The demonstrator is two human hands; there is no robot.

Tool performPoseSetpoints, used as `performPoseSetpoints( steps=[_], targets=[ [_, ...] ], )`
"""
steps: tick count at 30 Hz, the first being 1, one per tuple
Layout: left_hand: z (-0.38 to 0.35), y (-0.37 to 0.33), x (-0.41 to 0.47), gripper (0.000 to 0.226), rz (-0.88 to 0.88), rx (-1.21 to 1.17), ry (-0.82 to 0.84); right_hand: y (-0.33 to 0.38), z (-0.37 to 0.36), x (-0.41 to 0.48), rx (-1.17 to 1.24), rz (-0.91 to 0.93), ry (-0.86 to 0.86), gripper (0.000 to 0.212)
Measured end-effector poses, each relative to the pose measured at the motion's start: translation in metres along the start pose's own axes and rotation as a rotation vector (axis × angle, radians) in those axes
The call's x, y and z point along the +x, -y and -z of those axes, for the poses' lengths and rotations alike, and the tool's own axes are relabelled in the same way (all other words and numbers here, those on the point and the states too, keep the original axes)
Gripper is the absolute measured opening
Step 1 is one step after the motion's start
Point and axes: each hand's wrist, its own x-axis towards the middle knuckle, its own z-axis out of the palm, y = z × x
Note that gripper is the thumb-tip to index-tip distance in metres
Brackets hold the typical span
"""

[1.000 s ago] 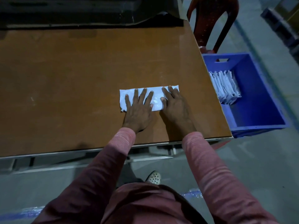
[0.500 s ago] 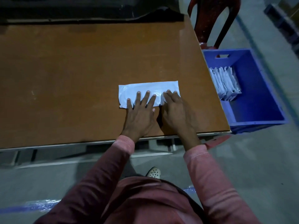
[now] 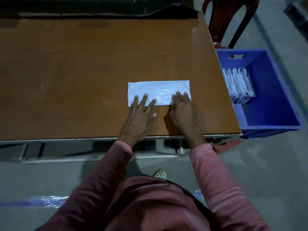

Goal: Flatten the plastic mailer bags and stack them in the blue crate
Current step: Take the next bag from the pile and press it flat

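A white plastic mailer bag (image 3: pixel 156 88) lies flat on the brown table (image 3: pixel 83 72), near its front right part. My left hand (image 3: pixel 140 117) rests palm down with spread fingers, only the fingertips on the bag's near left edge. My right hand (image 3: pixel 185 112) lies on the bag's near right corner, its fingers slightly curled at the edge. To the right of the table stands the blue crate (image 3: pixel 273 100) on the floor, holding a stack of several flattened white mailer bags (image 3: pixel 238 85) at its left side.
A dark red plastic chair (image 3: pixel 228 19) stands behind the crate, past the table's right edge. The table's front edge runs just below my wrists. Grey floor lies beneath, with a blue tape line (image 3: pixel 33 202) at lower left.
Both hands have slid back toward me across the bag, from covering most of it to touching only its near edge. More of the flattened bag now shows.
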Motion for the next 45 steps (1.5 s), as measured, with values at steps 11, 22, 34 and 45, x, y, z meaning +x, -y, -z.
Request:
performPoseSetpoints(
  steps=[11, 22, 34, 45],
  targets=[
    [0.013, -0.006, 0.037, 0.056, 0.047, -0.008, -0.053, 0.007, 0.007, 0.008, -0.012, 0.099, -0.065, 0.044],
    [-0.006, 0.012, 0.057, 0.062, 0.083, 0.097, 0.040, -0.011, -0.007, 0.015, -0.029, 0.069, -0.006, 0.052],
    [-0.003, -0.004, 0.069, 0.057, 0.119, 0.033, 0.048, -0.013, 0.007, 0.038, -0.078, 0.082, 0.157, 0.055],
    [-0.012, 0.000, 0.066, 0.060, 0.112, 0.128, 0.043, -0.016, 0.003, 0.034, -0.033, 0.072, 0.178, 0.057]
  ],
)
